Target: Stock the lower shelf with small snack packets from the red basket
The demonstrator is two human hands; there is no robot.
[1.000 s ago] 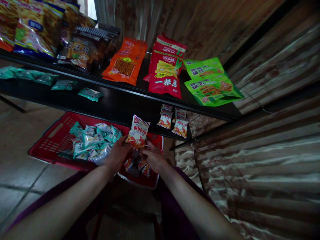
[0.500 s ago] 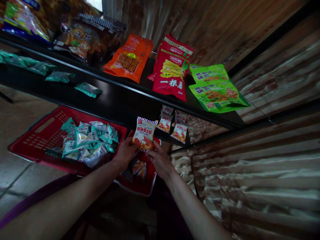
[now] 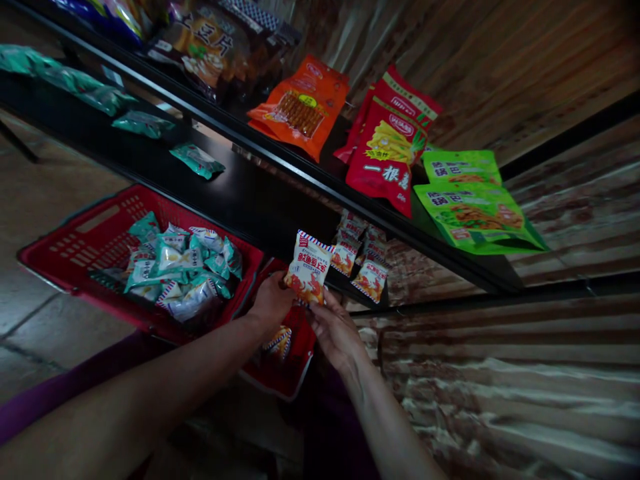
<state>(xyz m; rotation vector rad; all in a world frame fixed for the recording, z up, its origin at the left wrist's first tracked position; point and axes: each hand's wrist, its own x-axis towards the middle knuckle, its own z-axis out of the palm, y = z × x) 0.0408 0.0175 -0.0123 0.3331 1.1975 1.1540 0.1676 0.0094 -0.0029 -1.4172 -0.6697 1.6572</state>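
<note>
A small white and orange snack packet [image 3: 307,270] with a striped top edge is held between both hands, its printed front facing me. My left hand [image 3: 273,303] grips its lower left side. The fingers of my right hand [image 3: 336,328] close on its lower right corner. Below them, the red basket [image 3: 295,383] has a few similar packets [image 3: 280,343] at its bottom, partly hidden by my left arm. Matching packets [image 3: 371,280] stand in rows on the lower black shelf, just right of the held one.
A second red basket [image 3: 75,250], left, holds several teal and white packets [image 3: 177,260]. Teal packets [image 3: 197,161] lie along the lower shelf [image 3: 250,207]. Above, the upper shelf carries orange [image 3: 303,107], red [image 3: 387,147] and green bags [image 3: 475,207]. A curtain-like brown wall [image 3: 500,373] stands right.
The view has shifted, so the shelf goods sit further right in the picture. Both hands still hold the packet, which has come closer to the shelf row of matching packets.
</note>
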